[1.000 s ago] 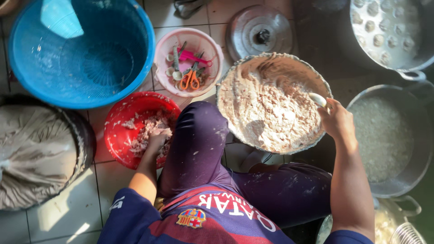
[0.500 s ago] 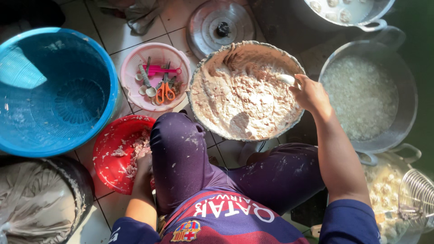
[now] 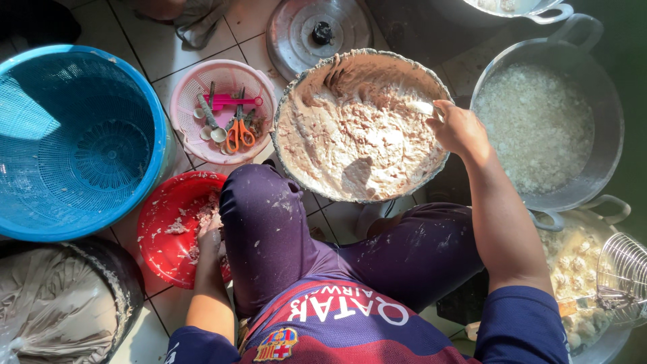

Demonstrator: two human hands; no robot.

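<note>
Since the earlier frames the view has slid so the blue basket (image 3: 74,141) now fills the upper left and the lid sits at top centre; right hand (image 3: 459,128) has stayed at the mixing bowl's right rim, left hand (image 3: 210,244) has stayed in the red bowl. Blue basket: largest item, mesh wall, left side of frame. Grey pot (image 3: 546,128) at upper right, filled with pale white lumps, just right of the mixing bowl. Mixing bowl (image 3: 364,125) upper centre, metal, smeared rim, holds thick beige paste. Dark sack-lined tub (image 3: 60,303) at lower left. Second pot (image 3: 579,283) at lower right holds pale balls, wire skimmer (image 3: 623,269) resting over its right edge. Round metal lid (image 3: 318,34) with black knob at top centre, just above the mixing bowl. Red bowl (image 3: 172,226) left of centre, flecked with paste, next to the person's knee. Pink basket (image 3: 222,111) between blue basket and mixing bowl, holds orange scissors (image 3: 239,131) and spoons. Right hand: fingers curled, pinching a white spoon (image 3: 423,106) over the paste. Left hand: fingers down in the paste at the red bowl's right edge, partly hidden by the knee; grip cannot be told.
</note>
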